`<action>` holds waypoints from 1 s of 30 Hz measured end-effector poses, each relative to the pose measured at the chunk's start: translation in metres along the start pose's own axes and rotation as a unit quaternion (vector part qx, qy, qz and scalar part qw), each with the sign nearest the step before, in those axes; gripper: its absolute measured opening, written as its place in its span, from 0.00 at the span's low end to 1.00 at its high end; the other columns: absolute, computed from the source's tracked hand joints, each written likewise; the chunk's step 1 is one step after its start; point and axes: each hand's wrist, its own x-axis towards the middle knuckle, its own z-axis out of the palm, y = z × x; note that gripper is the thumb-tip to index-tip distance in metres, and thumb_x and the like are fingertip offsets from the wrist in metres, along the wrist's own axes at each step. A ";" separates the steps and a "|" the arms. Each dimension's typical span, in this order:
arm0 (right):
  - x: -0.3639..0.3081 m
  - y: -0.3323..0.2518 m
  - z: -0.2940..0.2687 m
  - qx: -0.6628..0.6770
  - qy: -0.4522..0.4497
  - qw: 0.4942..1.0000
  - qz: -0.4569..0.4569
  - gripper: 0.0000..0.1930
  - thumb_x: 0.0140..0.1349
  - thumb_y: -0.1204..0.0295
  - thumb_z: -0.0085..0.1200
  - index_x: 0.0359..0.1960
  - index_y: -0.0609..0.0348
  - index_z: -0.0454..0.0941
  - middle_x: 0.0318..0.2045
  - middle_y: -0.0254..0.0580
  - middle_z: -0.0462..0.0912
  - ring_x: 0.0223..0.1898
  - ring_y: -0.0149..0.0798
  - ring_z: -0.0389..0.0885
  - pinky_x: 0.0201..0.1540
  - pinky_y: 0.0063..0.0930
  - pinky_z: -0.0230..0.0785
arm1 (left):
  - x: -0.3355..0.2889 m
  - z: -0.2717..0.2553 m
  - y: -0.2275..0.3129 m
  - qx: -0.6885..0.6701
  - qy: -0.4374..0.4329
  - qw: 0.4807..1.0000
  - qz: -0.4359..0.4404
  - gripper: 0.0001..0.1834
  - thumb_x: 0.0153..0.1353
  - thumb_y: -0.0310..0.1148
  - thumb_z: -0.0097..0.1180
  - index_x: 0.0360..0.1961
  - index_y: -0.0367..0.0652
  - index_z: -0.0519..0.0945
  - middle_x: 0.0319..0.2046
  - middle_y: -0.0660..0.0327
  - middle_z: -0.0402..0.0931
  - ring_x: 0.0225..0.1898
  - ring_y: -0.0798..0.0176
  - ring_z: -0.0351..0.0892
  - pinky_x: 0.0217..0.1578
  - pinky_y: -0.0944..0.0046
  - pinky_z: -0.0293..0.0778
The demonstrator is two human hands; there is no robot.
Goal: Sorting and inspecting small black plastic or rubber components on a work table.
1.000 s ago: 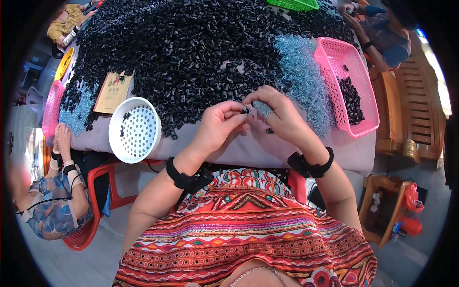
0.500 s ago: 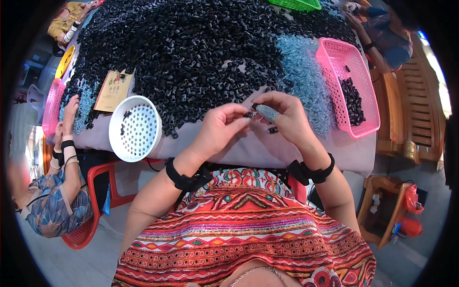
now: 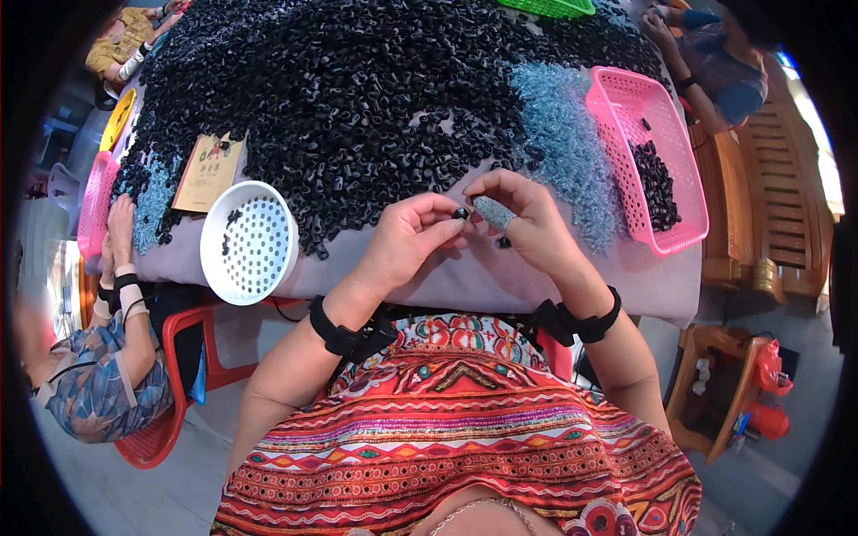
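Over the table's near edge, my left hand (image 3: 404, 241) pinches a small black plastic piece (image 3: 460, 213) between thumb and forefinger. Close on its right, my right hand (image 3: 532, 219) is curled with its fingertips drawn together toward that piece. A grey speckled finger cover (image 3: 492, 213) sits on one of its digits. Whatever lies between the right fingertips is too small to make out. Just under the right hand, another black piece (image 3: 504, 242) rests on the cloth. Beyond both hands spreads a big heap of similar black pieces (image 3: 357, 116).
Clear bluish pieces (image 3: 563, 134) are piled beside a pink basket (image 3: 693, 214) holding black pieces. At left stand a white perforated bowl (image 3: 281, 268) and a yellow booklet (image 3: 207, 174). A co-worker's hands (image 3: 119, 228) work at far left; other people sit at the far corners.
The black piece in my left hand has turned to show a rounder face. My right fingers have shifted slightly left. The co-worker's hands at left have moved a little lower.
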 end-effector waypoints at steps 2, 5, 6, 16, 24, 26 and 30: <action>0.001 0.007 0.001 -0.013 0.014 0.999 -0.032 0.11 0.63 0.79 0.55 0.47 0.64 0.76 0.36 0.32 0.80 0.38 0.23 0.80 0.37 0.17 0.71 | 0.001 0.004 0.002 -0.001 0.005 0.999 0.034 0.11 0.67 0.23 0.53 0.49 0.34 0.76 0.40 0.57 0.82 0.38 0.66 0.83 0.42 0.66 0.81; -0.001 0.004 -0.002 -0.015 0.017 0.999 -0.032 0.12 0.62 0.81 0.54 0.47 0.63 0.76 0.37 0.31 0.79 0.38 0.23 0.78 0.36 0.16 0.70 | -0.001 0.010 0.004 0.044 -0.020 0.999 -0.017 0.10 0.65 0.25 0.56 0.46 0.34 0.78 0.38 0.60 0.83 0.36 0.71 0.82 0.38 0.70 0.80; -0.002 0.000 -0.002 -0.003 0.006 1.000 0.001 0.13 0.61 0.83 0.53 0.48 0.63 0.76 0.38 0.31 0.79 0.38 0.22 0.78 0.36 0.16 0.70 | -0.001 0.010 0.003 0.044 -0.019 0.999 -0.017 0.10 0.65 0.25 0.56 0.46 0.34 0.78 0.38 0.60 0.83 0.36 0.71 0.82 0.38 0.70 0.80; -0.010 -0.008 0.003 -0.229 0.073 0.962 -0.127 0.26 0.48 0.91 0.48 0.50 0.60 0.80 0.36 0.34 0.77 0.35 0.27 0.75 0.35 0.18 0.67 | 0.000 0.002 0.002 -0.084 0.017 0.996 -0.006 0.09 0.67 0.26 0.54 0.47 0.35 0.77 0.37 0.56 0.83 0.35 0.67 0.83 0.37 0.67 0.80; -0.016 -0.001 0.016 -0.343 0.041 0.924 -0.163 0.27 0.46 0.85 0.56 0.52 0.53 0.79 0.35 0.47 0.76 0.34 0.51 0.79 0.37 0.38 0.73 | 0.002 0.000 0.000 -0.116 0.013 0.993 -0.019 0.09 0.66 0.26 0.55 0.46 0.35 0.78 0.35 0.59 0.83 0.32 0.70 0.82 0.32 0.68 0.80; -0.017 -0.001 0.018 -0.356 0.035 0.921 -0.156 0.27 0.46 0.84 0.56 0.52 0.53 0.79 0.35 0.47 0.76 0.34 0.52 0.80 0.36 0.39 0.74 | 0.001 0.000 -0.005 -0.088 0.012 0.996 -0.029 0.09 0.66 0.26 0.55 0.45 0.35 0.79 0.34 0.59 0.83 0.30 0.70 0.81 0.30 0.68 0.79; -0.016 -0.002 0.016 -0.363 0.029 0.919 -0.151 0.28 0.45 0.85 0.56 0.52 0.53 0.79 0.35 0.47 0.76 0.35 0.52 0.80 0.36 0.40 0.74 | 0.000 0.000 -0.003 -0.066 0.019 0.997 -0.027 0.09 0.67 0.27 0.54 0.45 0.35 0.79 0.34 0.59 0.83 0.28 0.71 0.80 0.29 0.69 0.79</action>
